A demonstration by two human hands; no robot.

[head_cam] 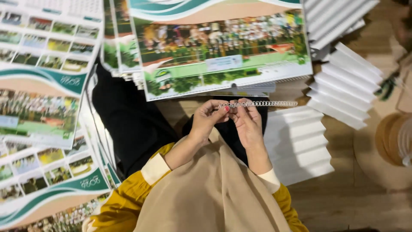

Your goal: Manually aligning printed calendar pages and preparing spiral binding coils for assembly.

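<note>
**Both hands pinch a white wire binding coil above the lap**

The left hand [209, 118] and the right hand [246, 122] meet at the middle of the frame, raised in front of the person's chest, with their fingertips drawn together. Each hand is closed in a pinch on the left end of a white wire binding coil [262, 103]. The coil lies level and runs out to the right of the fingers, its free end hanging unsupported. The left wrist bends inward and its forearm rises from the lower left; the right forearm rises more steeply from below. Both arms wear mustard-yellow sleeves with cream cuffs [154, 168], and a beige cloth [210, 193] drapes down between them over the lap.

Just above the coil, nearly touching it, lies a printed calendar sheet [221, 49] with a large green photograph, its lower edge punched with a row of small holes. More calendar sheets [40, 107] with teal bands and rows of small pictures spread in overlapping piles along the left side. A black fabric [128, 120] lies beneath the hands and to their left. To the right sit stacks of white folded card pieces [343, 92] on a wooden floor [365, 197], and a roll of brown tape [392, 137] rests near the right edge.
</note>
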